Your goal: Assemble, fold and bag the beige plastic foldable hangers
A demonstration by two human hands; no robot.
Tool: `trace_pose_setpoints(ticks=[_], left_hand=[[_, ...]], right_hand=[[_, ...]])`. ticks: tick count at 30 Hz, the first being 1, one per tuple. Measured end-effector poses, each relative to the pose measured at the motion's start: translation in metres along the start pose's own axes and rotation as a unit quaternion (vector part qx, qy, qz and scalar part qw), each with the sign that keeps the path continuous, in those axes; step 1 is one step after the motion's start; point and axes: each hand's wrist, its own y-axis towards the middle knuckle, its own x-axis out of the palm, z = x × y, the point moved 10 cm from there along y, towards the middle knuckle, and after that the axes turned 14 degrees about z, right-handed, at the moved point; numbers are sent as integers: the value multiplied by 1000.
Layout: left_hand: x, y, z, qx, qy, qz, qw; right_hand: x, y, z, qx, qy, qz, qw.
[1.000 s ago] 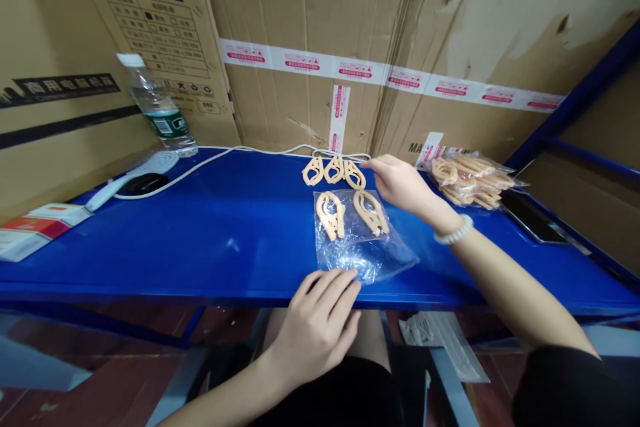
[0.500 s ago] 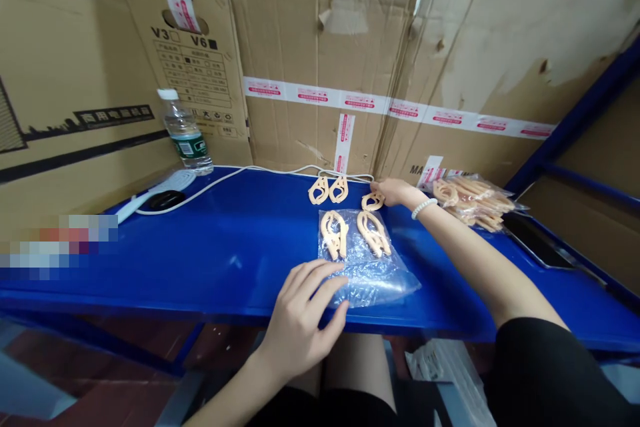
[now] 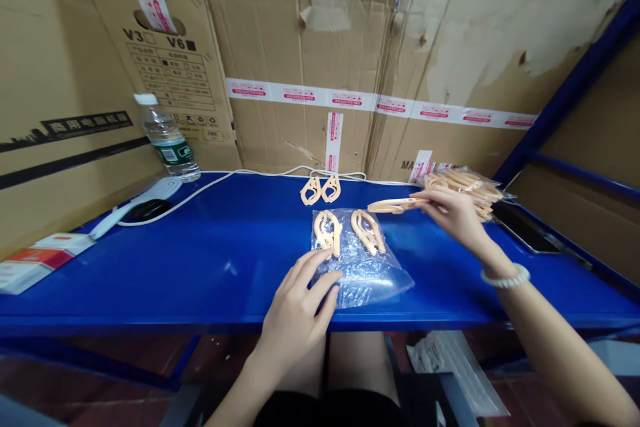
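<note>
My right hand (image 3: 453,212) pinches a beige plastic piece (image 3: 393,205) and holds it flat above the blue table (image 3: 200,253), just right of a clear plastic bag (image 3: 357,267). Two beige pieces (image 3: 345,232) lie in that bag. My left hand (image 3: 300,310) rests on the bag's near left corner, with fingers spread and pressing on the film. Two more loose beige pieces (image 3: 320,189) lie by the back wall.
A bag of several beige pieces (image 3: 467,188) lies at the back right beside a dark phone (image 3: 525,228). A water bottle (image 3: 167,140), a white cable and plug strip (image 3: 135,203) and a small box (image 3: 37,260) stand at the left. Cardboard boxes (image 3: 320,47) wall the back.
My right hand took one beige piece from the row at the back and lifted it toward the right of the bag. My left hand slid further onto the bag.
</note>
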Motion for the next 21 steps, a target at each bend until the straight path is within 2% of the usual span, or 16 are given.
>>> trace_pose_setpoints(ticks=[2,4,7,10,12,13,16,18,21], left_hand=[[3,-1,0,7,19,-2,1000],[5,-2,2,21,38,-9,999],[6,-3,4,34,58,-13,998],[5,-2,4,39,69,-11,997],[5,-2,4,42,73,-10,996],[4,-2,5,45,73,-10,996],[3,-1,6,49,75,-8,996],[3,-1,7,52,77,-8,996],[4,-1,7,54,79,-10,995]], right_hand=[[-43,-17,-36,3,8,96,995],[-73,-34,-78,-2,8,143,990],[-79,-53,-144,-58,-1,97,994],[-49,-65,-188,-140,29,12,990],[-16,-72,-198,-191,13,-46,980],[-1,-74,-199,-222,-10,-57,973],[36,-74,-189,-303,-107,-40,946],[53,-71,-175,-311,-163,-36,936],[68,-67,-160,-303,-213,-47,928]])
